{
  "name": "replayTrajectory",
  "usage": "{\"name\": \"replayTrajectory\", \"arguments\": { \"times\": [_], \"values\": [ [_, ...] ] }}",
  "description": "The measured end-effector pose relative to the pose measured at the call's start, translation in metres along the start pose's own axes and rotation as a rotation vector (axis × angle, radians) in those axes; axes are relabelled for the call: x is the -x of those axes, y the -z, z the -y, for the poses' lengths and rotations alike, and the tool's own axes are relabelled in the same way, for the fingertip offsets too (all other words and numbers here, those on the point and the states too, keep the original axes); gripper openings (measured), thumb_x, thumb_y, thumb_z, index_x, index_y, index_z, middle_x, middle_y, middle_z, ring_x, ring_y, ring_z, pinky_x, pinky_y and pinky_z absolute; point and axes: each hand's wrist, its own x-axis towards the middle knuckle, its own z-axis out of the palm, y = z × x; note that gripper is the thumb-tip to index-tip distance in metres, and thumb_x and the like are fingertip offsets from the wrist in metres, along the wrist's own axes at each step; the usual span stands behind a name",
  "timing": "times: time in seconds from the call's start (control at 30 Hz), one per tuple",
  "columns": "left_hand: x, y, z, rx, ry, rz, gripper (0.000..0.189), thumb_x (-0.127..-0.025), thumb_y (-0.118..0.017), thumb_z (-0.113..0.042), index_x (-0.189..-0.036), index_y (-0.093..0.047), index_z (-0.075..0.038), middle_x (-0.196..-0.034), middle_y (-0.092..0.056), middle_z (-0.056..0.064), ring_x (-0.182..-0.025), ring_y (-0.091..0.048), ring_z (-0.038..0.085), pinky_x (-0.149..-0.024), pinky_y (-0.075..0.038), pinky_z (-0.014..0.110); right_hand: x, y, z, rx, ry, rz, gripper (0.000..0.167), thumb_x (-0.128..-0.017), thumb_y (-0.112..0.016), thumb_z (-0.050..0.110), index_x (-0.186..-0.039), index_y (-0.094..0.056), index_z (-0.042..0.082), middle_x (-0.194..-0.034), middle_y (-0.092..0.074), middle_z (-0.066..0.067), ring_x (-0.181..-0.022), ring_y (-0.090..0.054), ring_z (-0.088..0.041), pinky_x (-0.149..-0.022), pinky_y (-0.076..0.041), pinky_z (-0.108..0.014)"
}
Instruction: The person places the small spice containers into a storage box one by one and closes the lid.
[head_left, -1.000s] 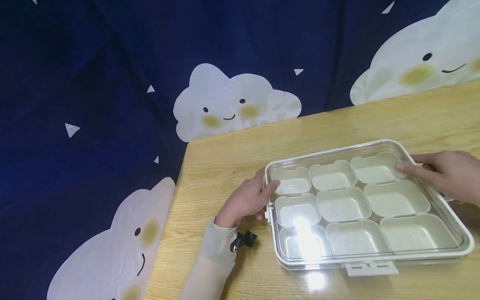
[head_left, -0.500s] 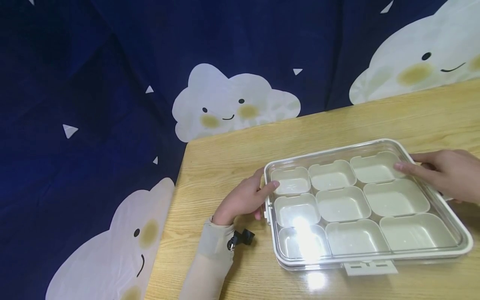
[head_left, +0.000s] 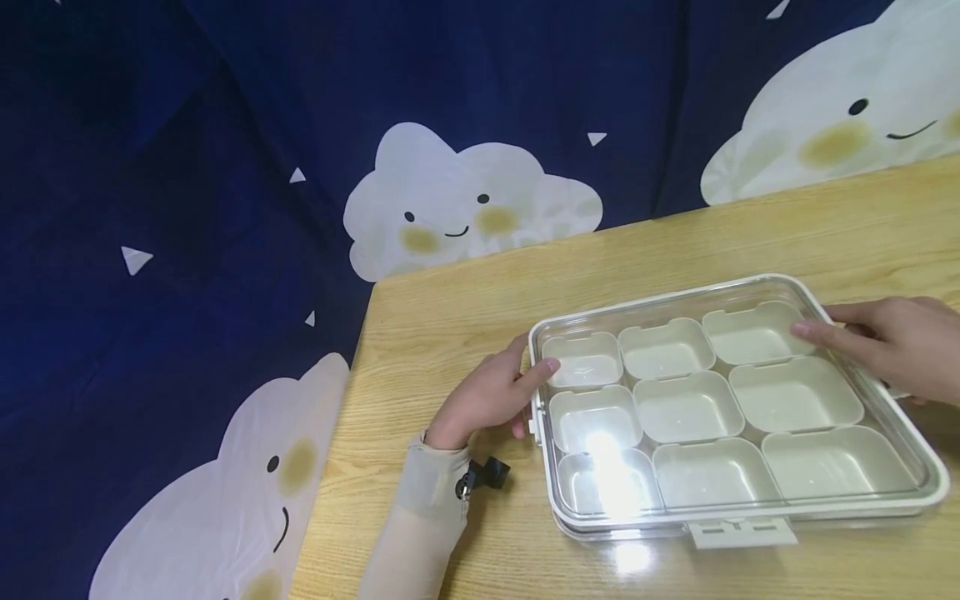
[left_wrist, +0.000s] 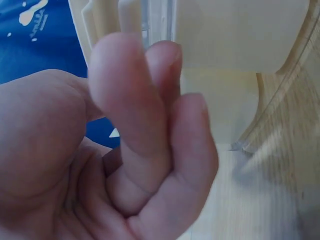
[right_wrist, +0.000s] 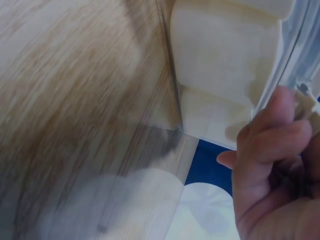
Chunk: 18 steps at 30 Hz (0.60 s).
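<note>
A clear plastic storage box (head_left: pixel 750 518) with a white-rimmed see-through lid (head_left: pixel 667 302) lies on the wooden table. Several cream compartment cups (head_left: pixel 686 408) show through the lid, with nothing visible inside them. My left hand (head_left: pixel 487 392) grips the box's left end, thumb over the lid's rim and fingers curled down its side. At the opposite end my right hand (head_left: pixel 896 342) holds the rim likewise, thumb on top. A white front latch (head_left: pixel 742 533) sticks outward from the box's near side. Beside my left hand sits another latch (head_left: pixel 535 427). In the right wrist view, curled fingers (right_wrist: pixel 280 107) reach the lid's edge.
The wooden table (head_left: pixel 435 333) ends at a left edge and a back edge. Behind it hangs a dark blue curtain (head_left: pixel 225 167) with smiling clouds. A black wrist device (head_left: pixel 483 475) is strapped over the left sleeve. Bright light glares on the lid's near left corner.
</note>
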Motion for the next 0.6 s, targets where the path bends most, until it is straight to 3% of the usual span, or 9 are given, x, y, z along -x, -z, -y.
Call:
{"name": "replayTrajectory", "arguments": {
  "times": [0.37,0.6],
  "values": [
    [0.0001,0.0,-0.001,0.022,-0.018,0.024,0.055,-0.107,-0.048,-0.049,-0.151,-0.039,-0.017,-0.059,-0.065,0.003,-0.054,-0.07,0.037,-0.057,-0.049,0.03,0.0086,0.0018,0.0043,-0.015,0.015,-0.025,0.061,-0.108,-0.051,0.043,-0.14,-0.056,-0.009,-0.068,-0.069,0.001,-0.043,-0.058,-0.015,-0.043,-0.047,-0.032],
    [0.0011,0.0008,-0.002,0.011,-0.014,0.019,0.056,-0.108,-0.048,-0.049,-0.152,-0.04,-0.015,-0.066,-0.071,0.003,-0.059,-0.073,0.034,-0.067,-0.054,0.031,0.01,-0.0008,0.0026,-0.046,0.014,-0.021,0.061,-0.108,-0.051,0.042,-0.139,-0.056,-0.01,-0.071,-0.072,-0.002,-0.045,-0.06,-0.014,-0.04,-0.05,-0.032]
  ]
}}
